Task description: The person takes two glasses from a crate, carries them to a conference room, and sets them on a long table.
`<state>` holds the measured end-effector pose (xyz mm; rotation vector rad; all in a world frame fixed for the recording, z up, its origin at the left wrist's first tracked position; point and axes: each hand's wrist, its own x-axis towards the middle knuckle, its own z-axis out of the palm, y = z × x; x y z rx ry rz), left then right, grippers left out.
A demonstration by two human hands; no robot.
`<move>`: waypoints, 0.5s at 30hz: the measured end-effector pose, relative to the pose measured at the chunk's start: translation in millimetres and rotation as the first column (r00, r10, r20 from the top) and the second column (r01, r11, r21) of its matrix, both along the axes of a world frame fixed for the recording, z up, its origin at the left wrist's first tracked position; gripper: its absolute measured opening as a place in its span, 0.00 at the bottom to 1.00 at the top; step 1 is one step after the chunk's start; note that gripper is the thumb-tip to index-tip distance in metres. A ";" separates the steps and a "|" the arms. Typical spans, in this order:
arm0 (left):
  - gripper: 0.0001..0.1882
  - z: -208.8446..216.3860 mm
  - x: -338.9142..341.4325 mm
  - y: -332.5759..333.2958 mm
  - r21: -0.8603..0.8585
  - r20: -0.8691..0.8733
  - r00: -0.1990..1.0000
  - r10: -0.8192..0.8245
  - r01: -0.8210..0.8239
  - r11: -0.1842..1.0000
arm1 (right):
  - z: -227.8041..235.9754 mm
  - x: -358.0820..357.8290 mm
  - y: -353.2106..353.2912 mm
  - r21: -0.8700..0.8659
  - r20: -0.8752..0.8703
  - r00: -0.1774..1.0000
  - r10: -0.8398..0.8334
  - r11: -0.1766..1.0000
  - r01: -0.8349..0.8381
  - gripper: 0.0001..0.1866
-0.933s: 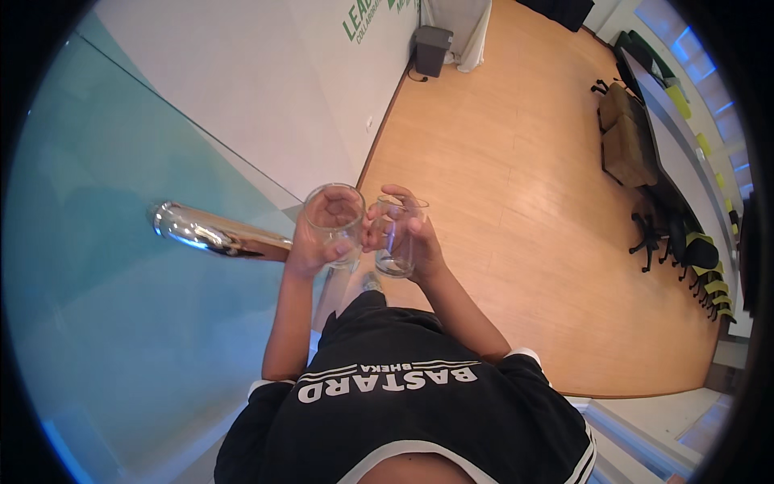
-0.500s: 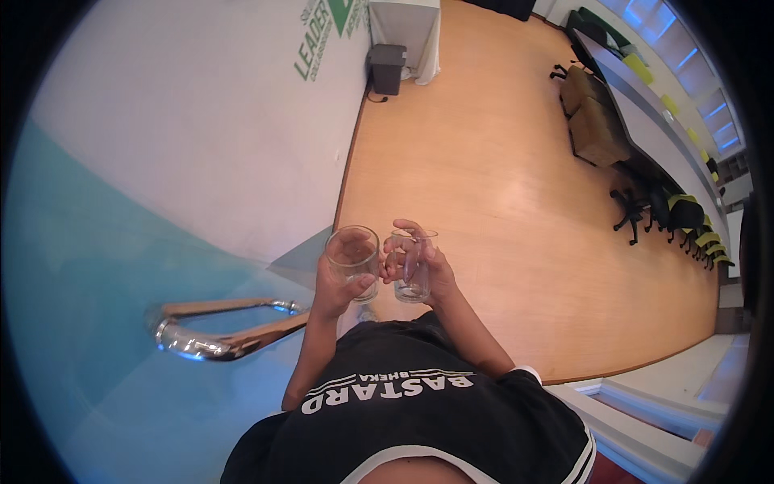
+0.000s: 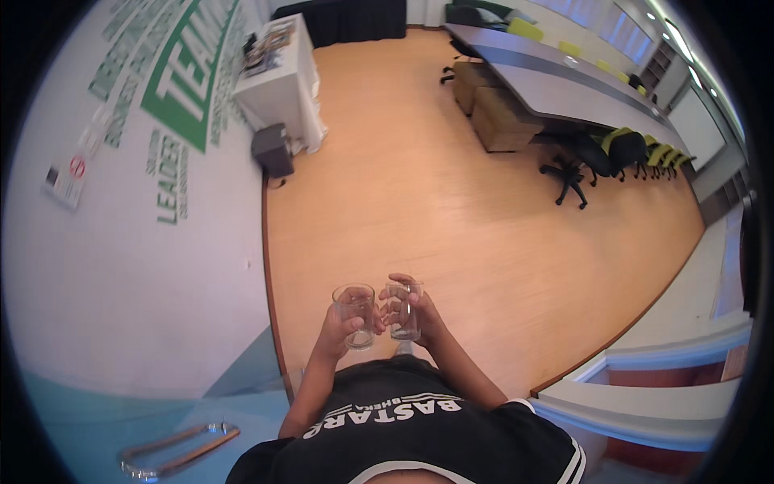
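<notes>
Two clear drinking glasses are held side by side in front of my body, above the wooden floor. My left hand (image 3: 339, 329) is wrapped round the left glass (image 3: 359, 340), its thumb across the front. Round the right glass (image 3: 406, 329) curl the fingers of my right hand (image 3: 429, 319), which show through its wall. Both glasses look empty and stand roughly upright, with a small gap between them. The fingertips of both hands come close together in that gap; whether they touch I cannot tell.
A wall with green lettering (image 3: 189, 89) runs along the left, with a metal door handle (image 3: 179, 448) low down. Ahead stand a white-draped table (image 3: 278, 93) and a dark grey bin (image 3: 273, 151). A long conference table (image 3: 548, 81) with brown box seats (image 3: 501, 121) and wheeled chairs (image 3: 569, 173) lies right.
The view has tilted up and swung, bringing more of the room and wall into sight. The door handle has slid down and left. Both hands keep their glasses and appear lower in the picture.
</notes>
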<state>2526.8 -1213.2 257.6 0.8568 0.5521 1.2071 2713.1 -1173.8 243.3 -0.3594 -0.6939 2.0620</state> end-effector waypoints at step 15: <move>0.30 7.3 150.2 202.2 -0.116 0.058 0.919 -0.391 0.395 0.911 | -3.9 157.0 120.2 -0.051 -0.124 0.902 -0.413 0.911 0.410 0.34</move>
